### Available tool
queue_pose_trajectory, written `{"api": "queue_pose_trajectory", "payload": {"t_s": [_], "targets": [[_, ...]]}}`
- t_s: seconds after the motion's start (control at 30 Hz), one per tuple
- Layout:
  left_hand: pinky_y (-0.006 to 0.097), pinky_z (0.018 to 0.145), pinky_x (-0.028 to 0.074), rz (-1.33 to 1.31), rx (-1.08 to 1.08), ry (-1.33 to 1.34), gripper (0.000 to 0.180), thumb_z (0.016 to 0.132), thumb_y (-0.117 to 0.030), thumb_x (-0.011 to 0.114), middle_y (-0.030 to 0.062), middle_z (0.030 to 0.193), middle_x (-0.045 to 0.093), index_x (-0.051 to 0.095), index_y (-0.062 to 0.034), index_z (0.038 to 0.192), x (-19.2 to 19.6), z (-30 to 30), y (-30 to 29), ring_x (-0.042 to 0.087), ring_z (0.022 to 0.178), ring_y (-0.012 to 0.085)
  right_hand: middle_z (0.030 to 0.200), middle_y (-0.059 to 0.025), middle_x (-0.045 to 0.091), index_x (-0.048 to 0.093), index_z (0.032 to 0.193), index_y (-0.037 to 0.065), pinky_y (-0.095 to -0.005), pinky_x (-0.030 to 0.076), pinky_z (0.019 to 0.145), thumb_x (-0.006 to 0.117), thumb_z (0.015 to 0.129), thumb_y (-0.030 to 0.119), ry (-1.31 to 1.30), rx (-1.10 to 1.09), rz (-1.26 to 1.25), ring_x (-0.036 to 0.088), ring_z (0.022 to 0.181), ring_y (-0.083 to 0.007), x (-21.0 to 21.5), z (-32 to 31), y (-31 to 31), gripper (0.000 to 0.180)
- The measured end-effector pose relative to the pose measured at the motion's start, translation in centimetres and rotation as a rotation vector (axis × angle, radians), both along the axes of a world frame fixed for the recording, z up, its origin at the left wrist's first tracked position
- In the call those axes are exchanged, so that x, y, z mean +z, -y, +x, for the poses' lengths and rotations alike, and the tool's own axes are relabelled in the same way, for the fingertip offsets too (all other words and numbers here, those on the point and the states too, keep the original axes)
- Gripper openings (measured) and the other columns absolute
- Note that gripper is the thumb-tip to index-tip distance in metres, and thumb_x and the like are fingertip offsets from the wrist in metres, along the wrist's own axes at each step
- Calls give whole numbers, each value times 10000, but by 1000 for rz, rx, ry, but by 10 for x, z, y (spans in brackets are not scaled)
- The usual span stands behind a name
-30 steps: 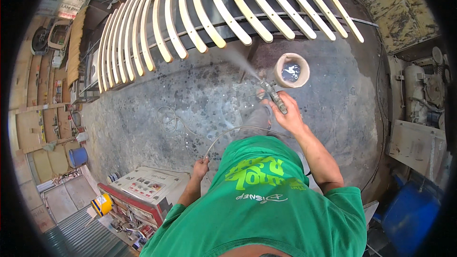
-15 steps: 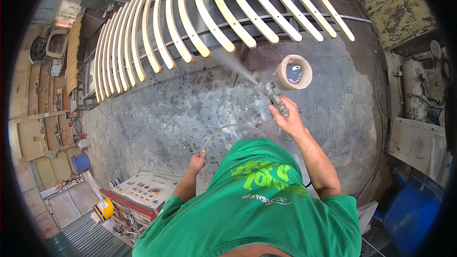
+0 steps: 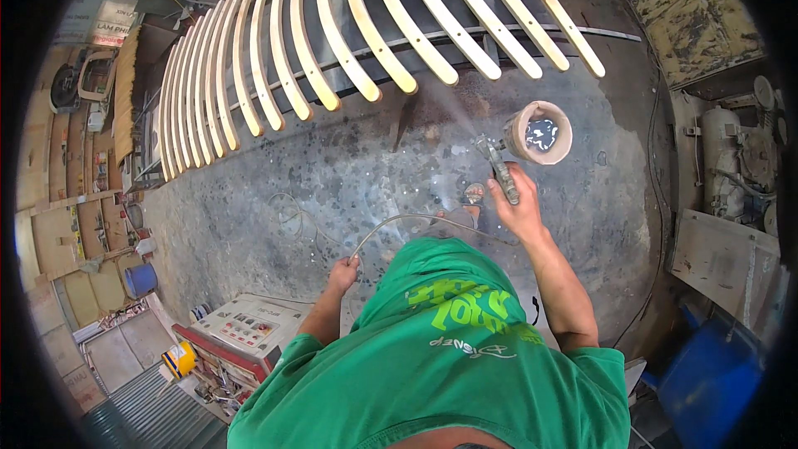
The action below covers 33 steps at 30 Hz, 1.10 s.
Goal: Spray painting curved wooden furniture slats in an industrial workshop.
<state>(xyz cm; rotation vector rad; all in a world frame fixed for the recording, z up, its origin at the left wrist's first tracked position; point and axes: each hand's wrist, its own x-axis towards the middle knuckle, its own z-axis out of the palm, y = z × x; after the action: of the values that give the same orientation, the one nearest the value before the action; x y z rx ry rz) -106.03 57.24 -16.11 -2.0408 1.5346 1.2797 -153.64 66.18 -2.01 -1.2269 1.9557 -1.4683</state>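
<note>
In my right hand [image 3: 521, 204] is a metal spray gun [image 3: 501, 173], gripped by its handle. A pale mist leaves its nozzle toward the row of curved wooden slats [image 3: 432, 54], which lie side by side on a metal rack. Attached at the gun's side, a beige cup [image 3: 559, 152] holds shiny liquid. Lower down, my left hand [image 3: 343, 273] is closed round a thin air hose [image 3: 391, 219], which arcs in front of my body toward the right. The gun stays apart from the slat ends.
A control box [image 3: 249, 326] with buttons stands at my lower left, near a yellow can [image 3: 179, 359]. Loose hose coils [image 3: 287, 209] lie on the stained concrete floor [image 3: 224, 233]. To the right are a compressor-like tank [image 3: 721, 150] and a blue barrel [image 3: 711, 378].
My right hand has moved slightly right and down with the spray gun and cup. The liquid has shifted in the cup. A sandalled foot now shows below the gun. My left hand keeps the hose.
</note>
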Motion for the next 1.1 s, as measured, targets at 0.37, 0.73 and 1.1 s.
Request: {"api": "queue_pose_trajectory", "payload": {"t_s": [0.37,0.73,1.1], "targets": [[387,663,483,25,-60,12,477,938,-490,533,127,700,648,647,-27,931,-11,-69,-14,643,684,254,915,-176,608,611,953,-41,-379,496,741,693,803,27,71,146,35,616,838,-349,20,-37,-29,184],[393,634,477,-32,-13,-1,490,929,-494,541,120,664,635,639,-18,862,-12,-91,-54,633,648,262,894,-162,602,598,923,-26,-373,482,695,672,816,-2,23,11,3,609,783,-327,29,-90,-48,132],[357,546,461,-17,203,-29,486,936,-467,570,88,595,603,647,2,835,17,-143,-185,585,536,189,819,-124,557,582,892,-26,-336,449,656,662,833,4,66,246,-40,564,720,-255,24,-139,-74,104]]}}
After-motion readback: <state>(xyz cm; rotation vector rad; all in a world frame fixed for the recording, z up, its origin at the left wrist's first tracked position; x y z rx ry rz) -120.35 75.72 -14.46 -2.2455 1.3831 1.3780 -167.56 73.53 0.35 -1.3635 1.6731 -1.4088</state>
